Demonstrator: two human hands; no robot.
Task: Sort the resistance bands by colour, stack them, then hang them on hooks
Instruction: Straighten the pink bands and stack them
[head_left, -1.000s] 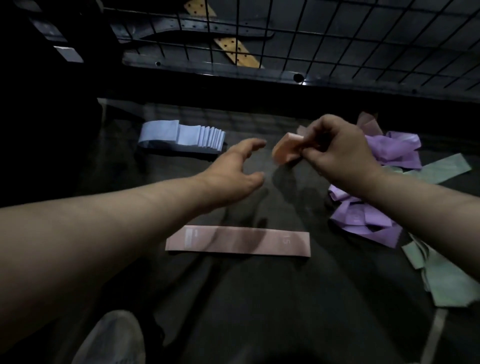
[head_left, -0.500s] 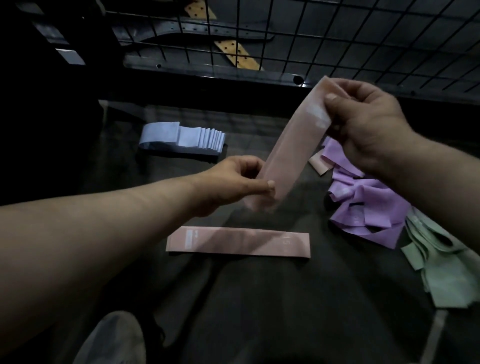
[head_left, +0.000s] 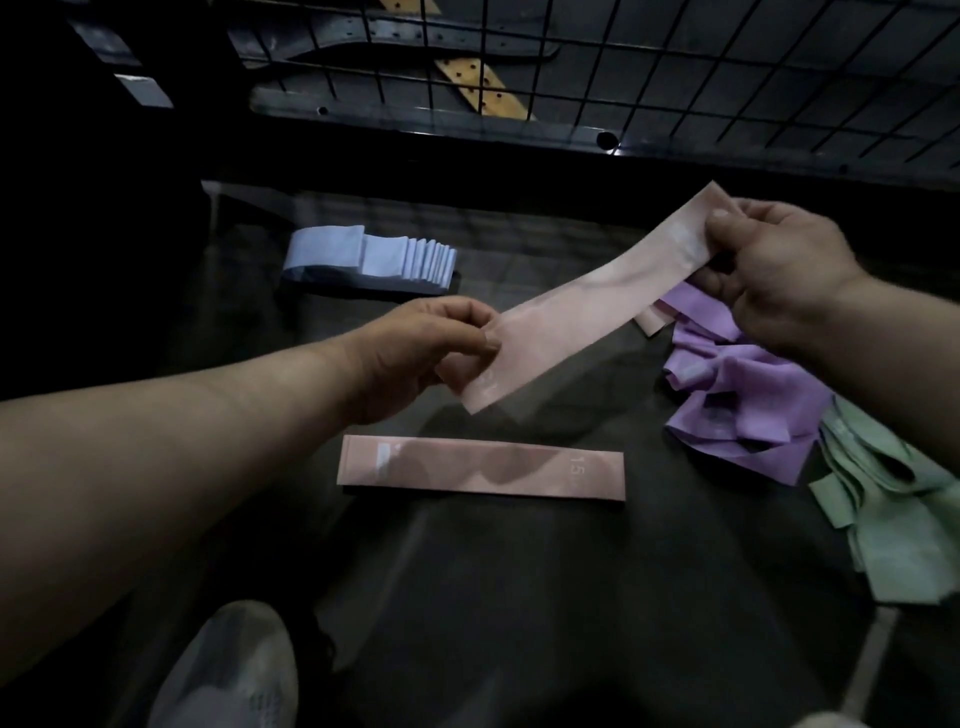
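Head view: flat pale-pink band (head_left: 582, 306), taut between both hands, slanting.

Pale grey shoe (head_left: 228, 670) on a dark floor (head_left: 519, 597); a holed wooden strip (head_left: 480, 83) behind a black wire grid (head_left: 727, 78).

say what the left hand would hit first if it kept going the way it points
Past the pink band it holds, the left hand likely meets the purple pile; depth unclear.
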